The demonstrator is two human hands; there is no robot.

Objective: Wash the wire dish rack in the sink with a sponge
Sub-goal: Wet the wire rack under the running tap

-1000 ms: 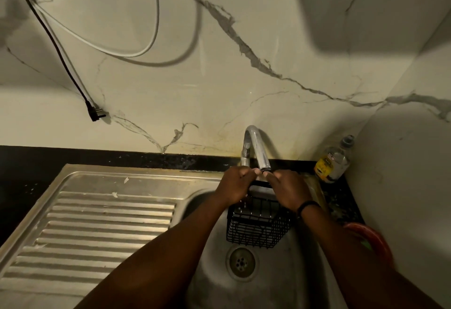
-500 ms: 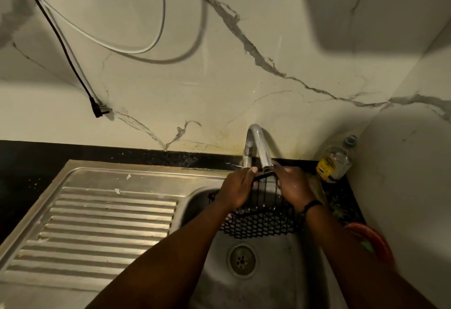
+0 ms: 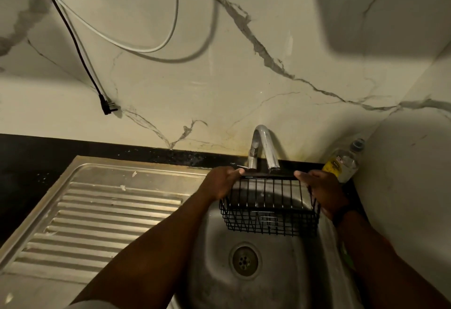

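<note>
The black wire dish rack [image 3: 269, 205] hangs in the lower right of centre of the frame, held above the round steel sink [image 3: 212, 272] and just below the spout of the curved tap [image 3: 267, 147]. The left hand [image 3: 220, 183] grasps the rack's left end, fingers curled over the top rim. The right hand [image 3: 322, 190] grasps the right end the same way, with a dark band at its wrist. Below the rack, the drain [image 3: 244, 260] sits in the middle of the basin. The ribbed draining board [image 3: 97, 213] fills the lower left. At right, a clear bottle with a yellow label [image 3: 343, 162] stands in the corner on the dark counter. On the marble wall, upper left, a black cable with a plug [image 3: 107, 107] dangles beside a white cable [image 3: 146, 48].
</note>
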